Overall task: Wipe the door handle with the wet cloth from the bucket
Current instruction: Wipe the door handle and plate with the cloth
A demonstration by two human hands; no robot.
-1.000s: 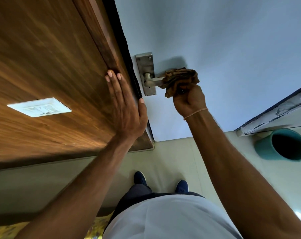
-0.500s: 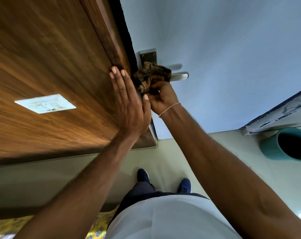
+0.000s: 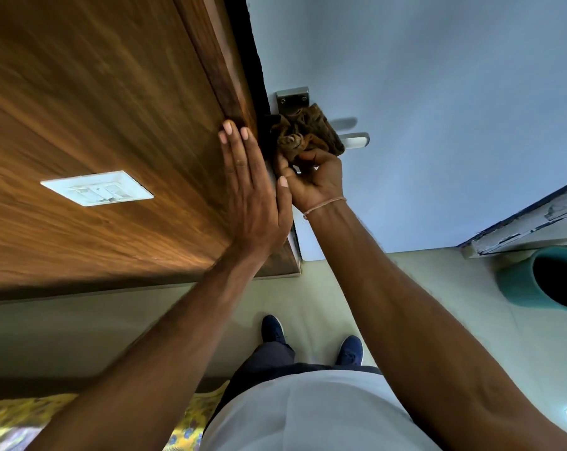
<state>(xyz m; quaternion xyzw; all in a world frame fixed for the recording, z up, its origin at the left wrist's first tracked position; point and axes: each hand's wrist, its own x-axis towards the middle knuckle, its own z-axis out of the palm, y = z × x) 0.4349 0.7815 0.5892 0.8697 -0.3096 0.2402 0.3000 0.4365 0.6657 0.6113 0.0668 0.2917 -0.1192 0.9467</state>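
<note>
A metal door handle [image 3: 357, 140] juts from a steel backplate [image 3: 291, 98] on the pale blue door [image 3: 438, 109]. A brown wet cloth [image 3: 311, 131] is bunched over the inner part of the lever and the plate's lower half; only the lever's tip shows. My right hand [image 3: 314, 180] grips the cloth from below. My left hand [image 3: 252, 196] lies flat, fingers together, against the edge of the wooden panel [image 3: 113, 118] beside the handle. The teal bucket [image 3: 542, 281] stands on the floor at the right.
A white switch plate [image 3: 96, 188] sits on the wooden panel at the left. My blue shoes [image 3: 274, 328] stand on the pale tiled floor [image 3: 324, 294]. A worn white door frame [image 3: 529, 222] runs above the bucket. Yellow patterned fabric [image 3: 25, 415] lies at the lower left.
My right hand slid the cloth from the lever's outer end inward to the backplate, baring the lever's tip. The left hand stayed pressed on the wooden panel.
</note>
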